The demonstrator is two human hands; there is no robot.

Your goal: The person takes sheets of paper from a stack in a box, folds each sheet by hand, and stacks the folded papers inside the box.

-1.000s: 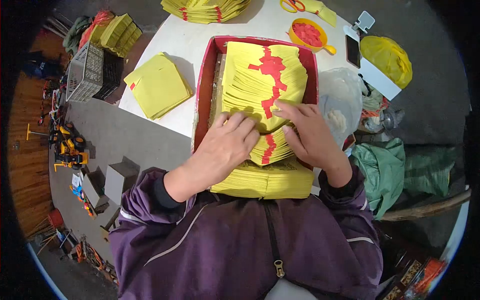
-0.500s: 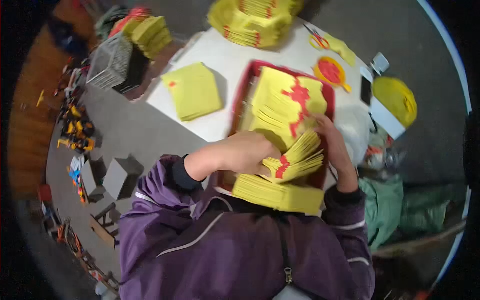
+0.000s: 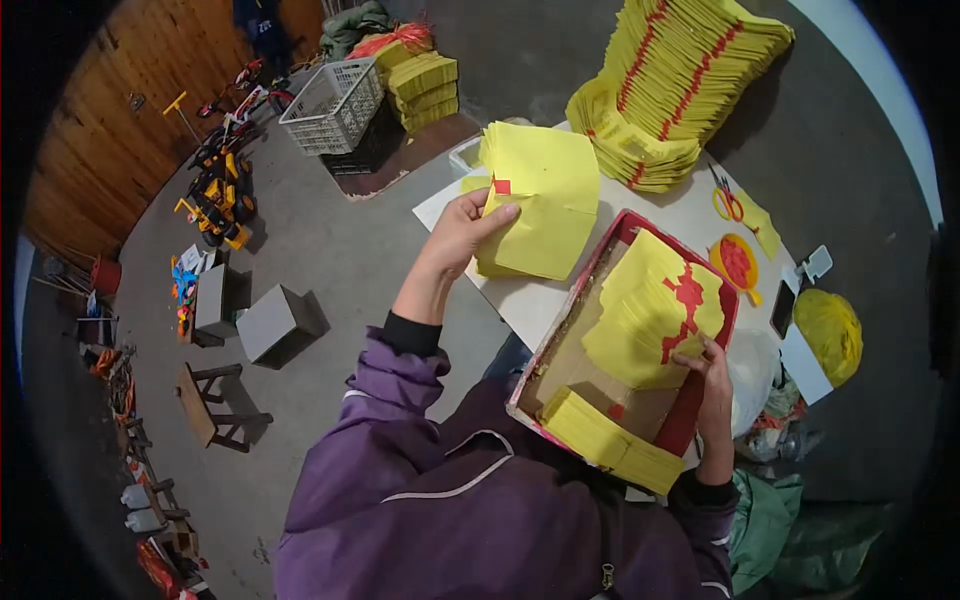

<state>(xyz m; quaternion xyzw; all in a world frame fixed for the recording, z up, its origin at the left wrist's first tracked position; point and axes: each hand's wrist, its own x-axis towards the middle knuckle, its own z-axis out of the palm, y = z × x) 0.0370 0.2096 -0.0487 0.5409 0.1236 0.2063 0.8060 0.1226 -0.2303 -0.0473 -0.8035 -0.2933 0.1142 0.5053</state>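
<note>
My left hand (image 3: 455,235) is closed on a stack of yellow paper (image 3: 550,215) with a small red square near its edge, held over the white table (image 3: 520,310). Its thumb lies on top. In a red-rimmed box (image 3: 545,370) in front of me lie fanned yellow sheets (image 3: 640,320) with red paper pieces (image 3: 688,295) along them. My right hand (image 3: 712,385) pinches the near right corner of these sheets. Another thick yellow paper bundle (image 3: 610,440) rests across the box's near end.
A tall pile of yellow paper (image 3: 675,90) stands at the table's far side. Scissors (image 3: 728,205), an orange dish of red pieces (image 3: 735,262) and a phone (image 3: 783,310) lie right. A crate (image 3: 335,105), a grey block (image 3: 280,325) and a wooden stool (image 3: 215,405) stand left.
My left hand has moved from the box up and left and now holds a yellow stack over the table. The sheets bunched between my hands now lie fanned in the box. The view has shifted.
</note>
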